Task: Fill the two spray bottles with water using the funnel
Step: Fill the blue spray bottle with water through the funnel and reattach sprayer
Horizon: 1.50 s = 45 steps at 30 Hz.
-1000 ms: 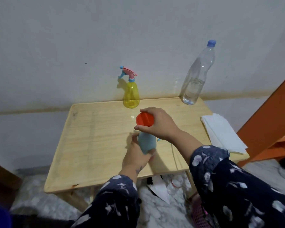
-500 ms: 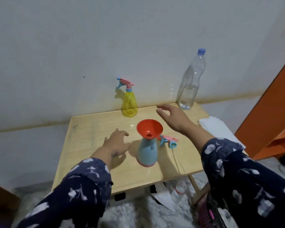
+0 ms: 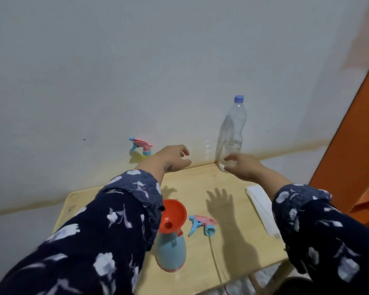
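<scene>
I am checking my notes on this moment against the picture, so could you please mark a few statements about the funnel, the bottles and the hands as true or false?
1. The orange plastic funnel sits in the neck of the light blue spray bottle. True.
2. The clear plastic water bottle has its cap off. False: its blue cap is on.
3. A pink and blue trigger sprayer head lies on the wooden table beside the blue bottle. True.
4. The left hand grips the funnel. False: it is open, raised near the back of the table.
5. The right hand is at the base of the water bottle. True.
</scene>
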Tool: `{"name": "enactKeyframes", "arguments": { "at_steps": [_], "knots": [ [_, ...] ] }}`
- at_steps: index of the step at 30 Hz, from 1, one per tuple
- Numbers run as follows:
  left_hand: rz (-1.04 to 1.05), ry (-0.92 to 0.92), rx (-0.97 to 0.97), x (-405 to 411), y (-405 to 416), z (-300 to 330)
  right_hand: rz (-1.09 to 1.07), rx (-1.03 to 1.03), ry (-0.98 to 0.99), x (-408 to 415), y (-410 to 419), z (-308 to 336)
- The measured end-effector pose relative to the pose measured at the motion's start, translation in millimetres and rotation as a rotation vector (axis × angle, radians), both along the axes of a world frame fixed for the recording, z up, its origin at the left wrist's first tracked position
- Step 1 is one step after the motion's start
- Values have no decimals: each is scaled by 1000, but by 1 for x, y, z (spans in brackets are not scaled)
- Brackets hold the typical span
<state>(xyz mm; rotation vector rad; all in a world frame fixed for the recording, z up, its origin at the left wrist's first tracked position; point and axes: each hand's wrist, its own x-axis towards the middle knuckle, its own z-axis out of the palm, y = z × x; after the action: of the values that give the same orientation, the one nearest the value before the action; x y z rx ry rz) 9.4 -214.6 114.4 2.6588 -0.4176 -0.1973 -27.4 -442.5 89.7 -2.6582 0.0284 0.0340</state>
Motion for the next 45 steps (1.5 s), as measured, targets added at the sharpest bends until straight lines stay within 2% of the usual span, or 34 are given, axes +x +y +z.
{"name": "enactKeyframes", "arguments": {
  "at_steps": [7, 12, 17, 24, 30, 37, 45],
  "knots": [
    [-10, 55, -51, 69, -95, 7, -75, 40, 15, 69, -80, 1],
    [71, 88, -167, 116, -155, -22, -109, 281, 6, 129, -111, -11],
    [193, 195, -366, 146, -194, -68, -59, 592, -44, 180, -117, -25],
    [324, 112, -543, 165, -222, -117, -5, 729, -139, 215, -111, -48],
    [425, -4, -769, 154, -224, -137, -41, 681, -230, 214, -109, -57],
    [434, -8, -737, 104, -208, -133, -49, 666, -227, 166, -99, -51],
    [416, -45, -698, 2, -180, -120, -75, 727, -262, 57, -71, -42]
  ]
}}
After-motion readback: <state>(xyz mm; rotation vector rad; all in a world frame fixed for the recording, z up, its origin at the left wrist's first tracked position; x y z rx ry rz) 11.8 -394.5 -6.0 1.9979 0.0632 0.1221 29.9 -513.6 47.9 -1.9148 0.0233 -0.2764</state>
